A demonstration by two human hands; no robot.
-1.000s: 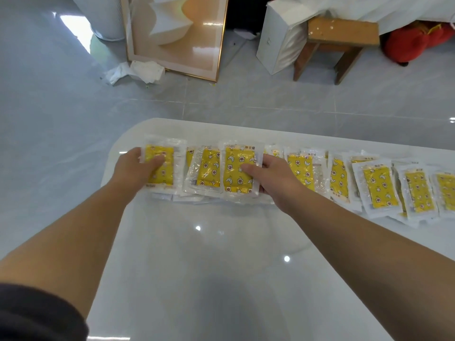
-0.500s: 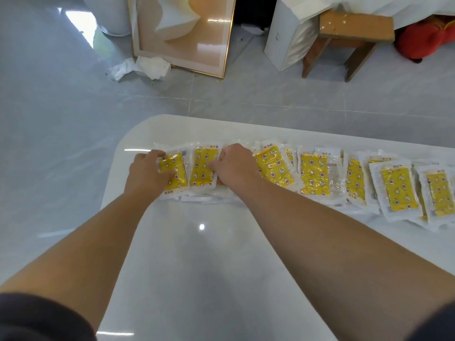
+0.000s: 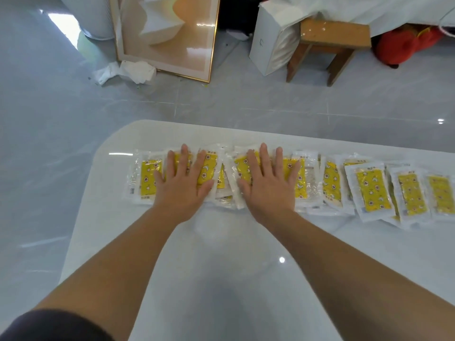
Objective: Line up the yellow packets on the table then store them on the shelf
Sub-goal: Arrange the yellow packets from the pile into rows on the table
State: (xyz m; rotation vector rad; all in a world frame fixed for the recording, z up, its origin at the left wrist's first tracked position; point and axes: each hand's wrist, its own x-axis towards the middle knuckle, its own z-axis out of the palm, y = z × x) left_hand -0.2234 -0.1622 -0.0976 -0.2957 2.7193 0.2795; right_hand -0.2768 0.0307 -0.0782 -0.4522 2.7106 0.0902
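Several yellow packets [image 3: 371, 190] in clear wrappers lie in an overlapping row across the far part of the white table [image 3: 221, 267]. My left hand [image 3: 183, 182] lies flat with spread fingers on the packets at the row's left end. My right hand [image 3: 268, 183] lies flat on the packets just to the right of it. Both palms press down and cover part of the packets beneath. The leftmost packet [image 3: 147, 178] shows beside my left hand. No shelf is in view.
Beyond the table's far edge is a grey tiled floor. A framed picture [image 3: 170, 35] leans at the back, with crumpled white paper [image 3: 125, 71] at its foot. A white box [image 3: 270, 38], a wooden stool [image 3: 330, 43] and a red object [image 3: 403, 45] stand at the back right.
Both hands have let go of the packets they were gripping and now lie flat with fingers spread. The right hand has shifted a little to the right.
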